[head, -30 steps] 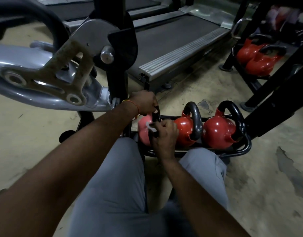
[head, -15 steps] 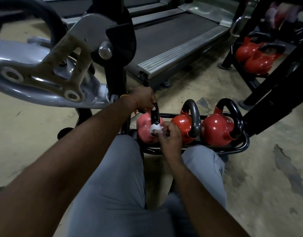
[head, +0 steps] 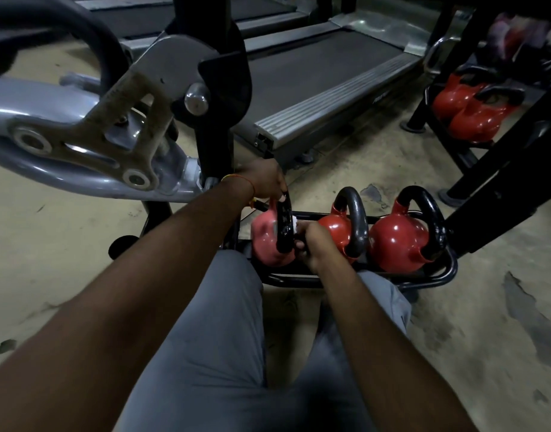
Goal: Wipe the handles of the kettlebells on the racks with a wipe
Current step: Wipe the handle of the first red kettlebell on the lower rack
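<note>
We see the pink kettlebell [head: 266, 241] at the left end of a low black rack [head: 436, 277], near our knees. Its black handle [head: 284, 226] stands upright. Our left hand [head: 265, 182] closes around the top of that handle. Our right hand [head: 318, 244] pinches a white wipe [head: 295, 220] against the handle's right side, fingers curled shut on it; only a small bit of the wipe shows. Right of it sit two red kettlebells [head: 395, 241] in the same rack, touching each other, handles up. Far right, a second rack [head: 455, 151] holds more red kettlebells. A treadmill [head: 314, 85] lies beyond on the floor, and a grey machine arm [head: 65, 145] crosses the left side above our left forearm.
</note>
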